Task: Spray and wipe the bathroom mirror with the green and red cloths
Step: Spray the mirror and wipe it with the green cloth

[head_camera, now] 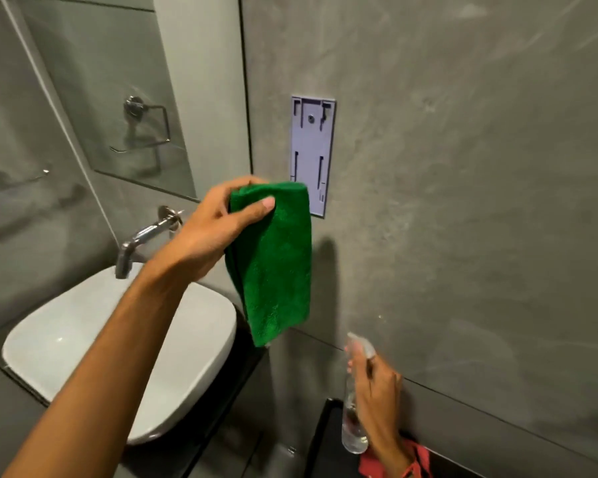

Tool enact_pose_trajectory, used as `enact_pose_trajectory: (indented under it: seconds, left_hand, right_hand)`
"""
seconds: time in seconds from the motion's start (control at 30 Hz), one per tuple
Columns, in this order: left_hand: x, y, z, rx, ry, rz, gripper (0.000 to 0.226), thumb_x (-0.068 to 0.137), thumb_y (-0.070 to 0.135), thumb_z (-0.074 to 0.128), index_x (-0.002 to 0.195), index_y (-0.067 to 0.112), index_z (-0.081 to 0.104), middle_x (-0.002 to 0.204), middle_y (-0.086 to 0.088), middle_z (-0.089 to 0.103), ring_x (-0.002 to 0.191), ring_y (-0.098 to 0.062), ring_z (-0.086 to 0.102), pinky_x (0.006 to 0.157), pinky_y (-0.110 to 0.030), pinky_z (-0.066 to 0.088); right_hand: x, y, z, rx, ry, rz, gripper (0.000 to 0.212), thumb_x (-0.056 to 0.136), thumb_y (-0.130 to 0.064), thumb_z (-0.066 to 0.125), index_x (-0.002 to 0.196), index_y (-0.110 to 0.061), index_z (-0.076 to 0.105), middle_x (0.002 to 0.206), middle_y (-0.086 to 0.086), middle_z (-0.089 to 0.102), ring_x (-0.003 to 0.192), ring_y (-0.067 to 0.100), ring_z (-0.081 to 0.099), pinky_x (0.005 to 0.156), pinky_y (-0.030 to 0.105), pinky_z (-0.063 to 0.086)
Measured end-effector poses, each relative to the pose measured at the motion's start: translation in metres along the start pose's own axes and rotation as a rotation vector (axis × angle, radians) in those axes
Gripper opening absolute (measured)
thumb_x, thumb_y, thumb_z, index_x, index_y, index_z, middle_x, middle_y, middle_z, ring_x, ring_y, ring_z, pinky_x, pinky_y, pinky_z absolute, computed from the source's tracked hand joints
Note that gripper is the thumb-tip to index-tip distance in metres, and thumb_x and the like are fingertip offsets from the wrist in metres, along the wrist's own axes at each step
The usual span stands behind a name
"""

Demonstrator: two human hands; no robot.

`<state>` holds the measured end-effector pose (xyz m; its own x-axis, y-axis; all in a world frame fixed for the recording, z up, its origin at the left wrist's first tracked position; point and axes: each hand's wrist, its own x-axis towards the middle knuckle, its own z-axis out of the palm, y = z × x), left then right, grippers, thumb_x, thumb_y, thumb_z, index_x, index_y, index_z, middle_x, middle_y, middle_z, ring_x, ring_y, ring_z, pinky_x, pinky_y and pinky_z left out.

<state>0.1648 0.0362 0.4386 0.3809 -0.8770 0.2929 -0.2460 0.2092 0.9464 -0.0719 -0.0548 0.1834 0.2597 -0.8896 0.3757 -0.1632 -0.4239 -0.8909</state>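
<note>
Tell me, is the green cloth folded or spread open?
Folded. The green cloth hangs from the left hand as a narrow strip, with layered edges showing along its left side.

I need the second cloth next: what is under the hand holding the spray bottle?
Under the right hand and spray bottle, a red cloth lies on a dark surface; the wrist covers part of it.

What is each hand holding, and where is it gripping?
Left hand pinches the green cloth at its top edge; right hand wraps the spray bottle around its neck.

Sink [83, 326] left of cloth [273, 260], below mirror [118, 81]
</note>
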Motion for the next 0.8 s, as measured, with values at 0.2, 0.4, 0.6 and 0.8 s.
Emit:
enact_pose_trajectory:
  seconds: [0.2, 0.4, 0.6, 0.8]
  left_hand:
    - [-0.054, -0.062, 0.02, -0.057, -0.03, -0.217, 0.021, 0.097, 0.012, 0.06, 0.106, -0.007, 0.06, 0.093, -0.014, 0.065, 0.091, -0.025, 0.064, 0.071, -0.024, 0.054]
    - [-0.087, -0.092, 0.02, -0.063, 0.027, -0.323, 0.016, 0.095, 0.015, 0.064, 0.102, 0.0, 0.065, 0.086, -0.01, 0.065, 0.087, -0.021, 0.064, 0.073, -0.031, 0.047]
    - [-0.092, -0.1, 0.012, -0.045, 0.07, -0.37, 0.016, 0.095, 0.018, 0.066, 0.102, 0.003, 0.066, 0.09, -0.013, 0.066, 0.091, -0.025, 0.064, 0.084, -0.04, 0.045]
    - [-0.08, -0.092, 0.008, -0.026, 0.075, -0.391, 0.018, 0.096, 0.015, 0.065, 0.108, 0.001, 0.065, 0.098, -0.024, 0.066, 0.096, -0.029, 0.066, 0.09, -0.043, 0.046]
  right_hand:
    - [-0.032, 0.093, -0.004, -0.052, -0.113, 0.307, 0.015, 0.096, -0.035, 0.065, 0.098, -0.049, 0.069, 0.098, -0.005, 0.062, 0.091, 0.018, 0.066, 0.082, 0.019, 0.052]
    - [-0.024, 0.13, -0.004, -0.176, -0.042, 0.424, 0.007, 0.088, -0.012, 0.08, 0.093, -0.017, 0.079, 0.097, 0.012, 0.065, 0.092, 0.036, 0.069, 0.08, 0.039, 0.054]
    - [-0.021, 0.138, -0.008, -0.284, -0.094, 0.375, 0.025, 0.085, -0.003, 0.08, 0.11, 0.0, 0.081, 0.098, 0.022, 0.073, 0.09, 0.039, 0.072, 0.08, 0.035, 0.051]
    - [-0.016, 0.118, -0.004, -0.282, -0.189, 0.501, 0.03, 0.086, -0.009, 0.08, 0.114, 0.001, 0.078, 0.113, 0.026, 0.074, 0.106, 0.043, 0.071, 0.097, 0.048, 0.057]
